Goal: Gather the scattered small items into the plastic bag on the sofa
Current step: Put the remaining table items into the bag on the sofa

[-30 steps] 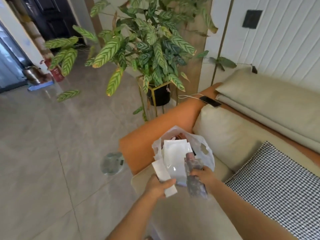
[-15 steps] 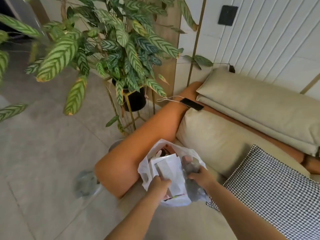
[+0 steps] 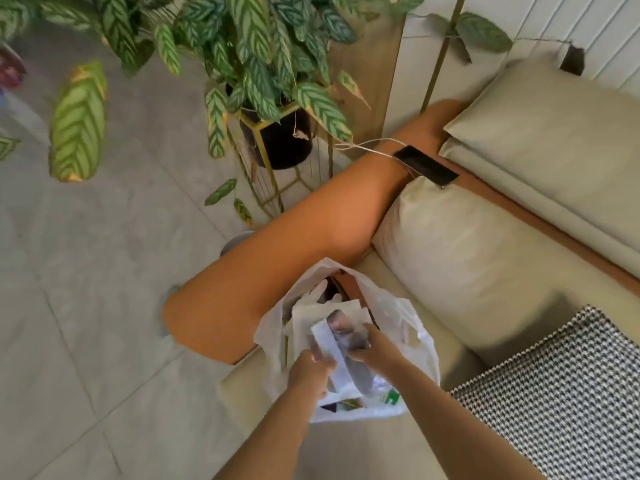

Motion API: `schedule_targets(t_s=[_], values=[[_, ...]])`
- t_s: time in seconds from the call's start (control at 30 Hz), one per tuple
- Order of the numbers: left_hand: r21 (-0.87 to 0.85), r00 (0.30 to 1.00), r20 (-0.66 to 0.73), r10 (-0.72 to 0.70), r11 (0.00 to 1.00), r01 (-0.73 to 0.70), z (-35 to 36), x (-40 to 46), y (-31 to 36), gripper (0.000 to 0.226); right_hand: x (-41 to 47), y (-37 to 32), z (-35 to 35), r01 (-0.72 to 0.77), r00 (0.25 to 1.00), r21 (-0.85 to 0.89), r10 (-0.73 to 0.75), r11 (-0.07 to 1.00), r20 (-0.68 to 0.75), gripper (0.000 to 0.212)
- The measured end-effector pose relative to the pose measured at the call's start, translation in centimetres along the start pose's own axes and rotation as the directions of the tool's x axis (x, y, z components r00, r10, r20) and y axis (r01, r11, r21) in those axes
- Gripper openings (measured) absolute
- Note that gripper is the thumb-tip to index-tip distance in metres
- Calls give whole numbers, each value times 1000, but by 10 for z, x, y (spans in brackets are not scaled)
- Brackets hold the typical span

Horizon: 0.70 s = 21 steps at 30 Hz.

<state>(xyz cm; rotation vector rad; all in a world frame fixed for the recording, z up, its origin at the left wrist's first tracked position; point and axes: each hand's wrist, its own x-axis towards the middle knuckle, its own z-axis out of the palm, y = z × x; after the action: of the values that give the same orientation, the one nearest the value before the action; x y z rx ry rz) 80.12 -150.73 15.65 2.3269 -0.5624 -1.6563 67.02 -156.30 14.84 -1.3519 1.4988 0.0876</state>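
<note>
A white plastic bag [image 3: 408,327] stands open on the beige sofa seat [image 3: 398,445], against the orange armrest [image 3: 294,258]. White packets and papers fill its mouth. My left hand [image 3: 310,372] grips a narrow white box [image 3: 329,348] over the bag's opening. My right hand [image 3: 372,348] holds a grey wrapped item [image 3: 346,327] just beside it, also inside the bag's mouth. What lies deeper in the bag is hidden.
A black phone [image 3: 426,166] with a white cable lies on the armrest's far end. A potted plant [image 3: 273,133] on a gold stand is left of the sofa. A houndstooth cushion [image 3: 561,400] sits at right. Grey tiled floor [image 3: 86,271] spreads to the left.
The camera moved closer over the sofa. Both hands pushed the white box and the grey wrapped item from in front of the bag down into its mouth.
</note>
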Motion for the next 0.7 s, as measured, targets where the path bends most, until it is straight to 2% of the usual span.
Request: schedule_targets(t_s=[0.1, 0.17, 0.33, 0.47, 0.6, 0.7], values=[[24, 998, -14, -56, 998, 57, 2, 6, 1, 37, 7, 5, 4, 48, 999, -38, -47, 998, 21, 66], [57, 998, -34, -57, 997, 59, 3, 4, 5, 38, 5, 8, 5, 78, 996, -59, -80, 995, -34, 65], [31, 991, -134, 17, 999, -13, 2, -14, 16, 54, -8, 11, -3, 132, 980, -88, -143, 987, -137, 51], [52, 975, -209, 74, 997, -65, -4, -34, 21, 62, -19, 8, -8, 124, 979, -146, -145, 981, -144, 54], [49, 986, -133, 102, 994, -96, -11, -56, 21, 54, -33, 5, -11, 125, 984, -135, -140, 983, -113, 50], [40, 991, -70, 112, 993, -110, -17, -75, 14, 49, -44, -4, -8, 134, 986, -155, -147, 979, -80, 31]])
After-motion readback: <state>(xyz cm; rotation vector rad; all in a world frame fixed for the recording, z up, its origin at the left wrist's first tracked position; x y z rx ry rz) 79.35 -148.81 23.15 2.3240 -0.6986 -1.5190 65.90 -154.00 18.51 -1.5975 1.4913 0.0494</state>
